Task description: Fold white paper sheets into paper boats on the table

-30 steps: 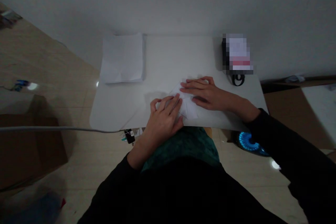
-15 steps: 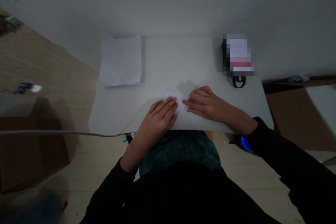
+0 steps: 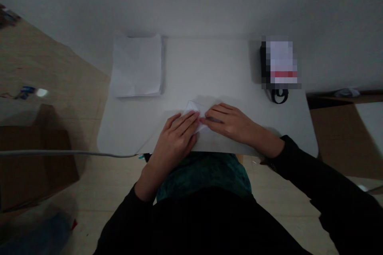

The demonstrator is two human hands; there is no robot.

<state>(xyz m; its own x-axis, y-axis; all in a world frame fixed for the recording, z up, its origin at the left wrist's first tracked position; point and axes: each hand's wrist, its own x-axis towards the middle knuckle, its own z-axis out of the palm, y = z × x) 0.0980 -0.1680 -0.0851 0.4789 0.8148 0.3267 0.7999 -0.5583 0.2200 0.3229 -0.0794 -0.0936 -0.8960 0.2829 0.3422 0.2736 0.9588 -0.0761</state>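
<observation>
A small folded piece of white paper (image 3: 193,106) lies near the front edge of the white table (image 3: 206,67). My left hand (image 3: 178,133) rests flat on its left part, fingers stretched out and close together. From the right, my right hand (image 3: 229,121) has its fingers bent at the paper's right part, thumb and fingertips closing on a flap. The fingertips of both hands nearly meet over the paper and hide much of it, so its full shape cannot be made out.
A stack of white sheets (image 3: 137,67) sits at the table's back left. Toward the back right is a blurred-out box-like object (image 3: 281,61) with a black strap (image 3: 279,95). A grey cable (image 3: 74,152) crosses at left. Cardboard boxes (image 3: 347,139) stand beyond the table.
My right hand has moved left over the paper, and its fingertips now come close to those of my left hand. The left hand stays on the paper. The view has shifted slightly.
</observation>
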